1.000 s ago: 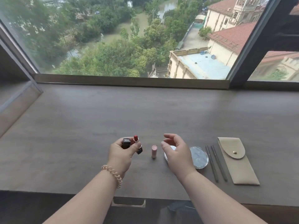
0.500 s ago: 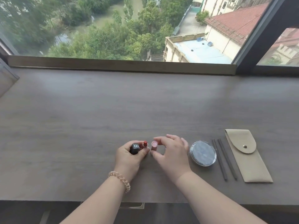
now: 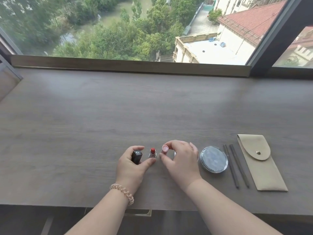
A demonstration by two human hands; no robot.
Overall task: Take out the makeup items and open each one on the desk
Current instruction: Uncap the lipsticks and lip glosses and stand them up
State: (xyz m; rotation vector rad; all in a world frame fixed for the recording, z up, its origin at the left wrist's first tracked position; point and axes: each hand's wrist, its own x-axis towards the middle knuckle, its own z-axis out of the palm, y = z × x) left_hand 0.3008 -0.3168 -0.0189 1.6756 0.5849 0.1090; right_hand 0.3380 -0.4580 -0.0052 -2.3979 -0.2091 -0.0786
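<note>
The open red lipstick, held up in the left hand a second ago, now stands upright on the worktop, while that hand's fingers curl around the black cap just beside it. The right hand, which was hovering with fingers spread, has closed thumb and forefinger on the small pink tube right of the lipstick. So the lipstick looks done and the pink tube is probably next to be opened; the round compact, two pencils and beige pouch lie further right.

Desk open left & far; compact, pencils, pouch crowd right.
</note>
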